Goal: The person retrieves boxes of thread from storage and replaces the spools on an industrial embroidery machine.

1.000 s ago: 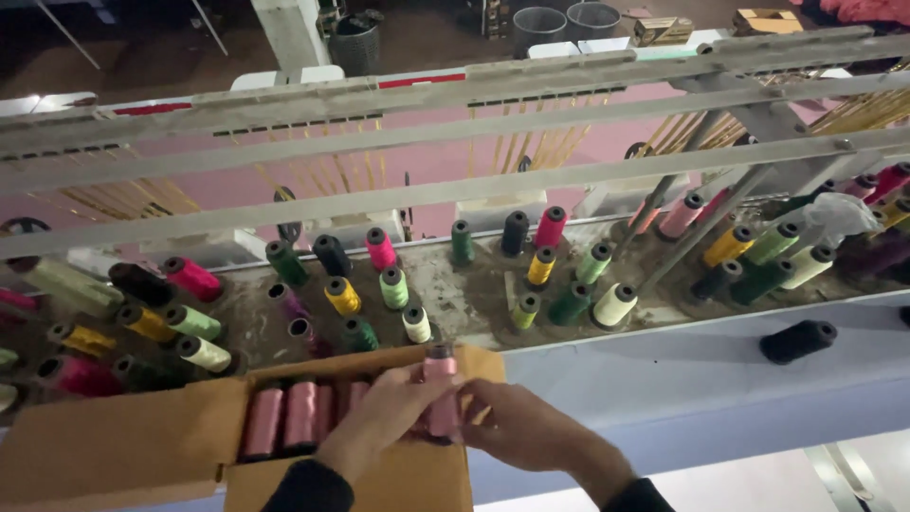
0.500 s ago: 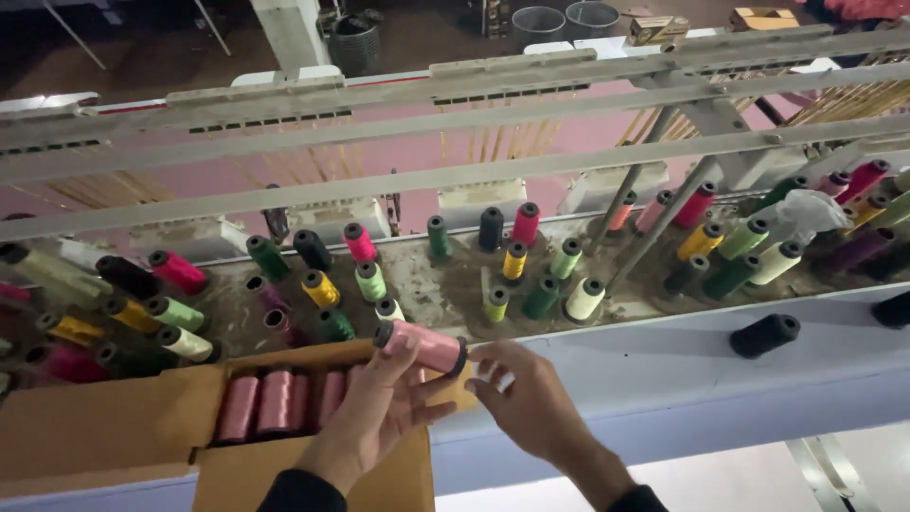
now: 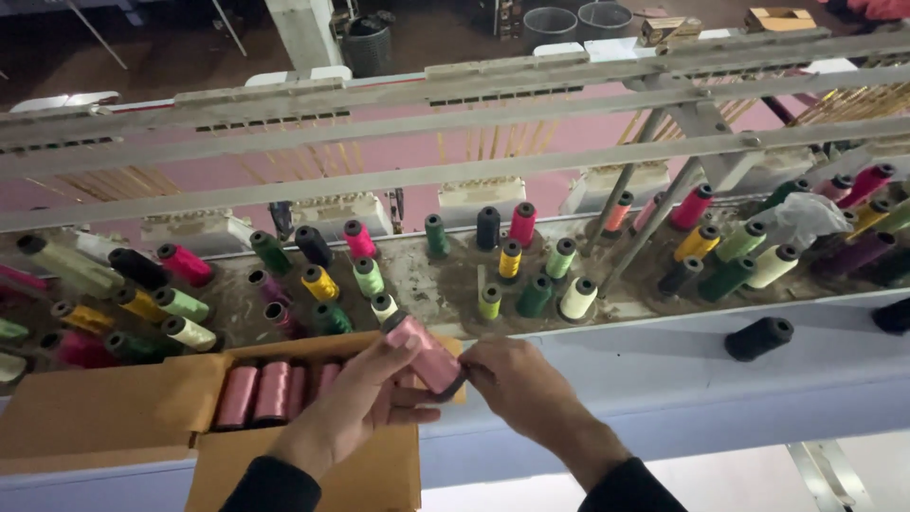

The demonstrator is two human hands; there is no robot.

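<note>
My left hand (image 3: pixel 346 408) grips a pink thread spool (image 3: pixel 424 353), tilted, just above an open cardboard box (image 3: pixel 104 408). The fingertips of my right hand (image 3: pixel 517 389) pinch the spool's lower end. Inside the box lie more pink spools (image 3: pixel 261 392) side by side. Behind the box runs a dusty rack shelf (image 3: pixel 436 284) crowded with upright thread spools in green, yellow, pink, black and cream.
A black spool (image 3: pixel 758 338) lies on its side on the pale ledge (image 3: pixel 664 360) at the right. Grey metal rails (image 3: pixel 455 175) of an embroidery machine cross above the shelf. Bins (image 3: pixel 550 21) and cartons (image 3: pixel 777 17) stand on the floor far behind.
A pink spool has come up out of the box in my left hand and tilted. My right hand has closed on its lower end.
</note>
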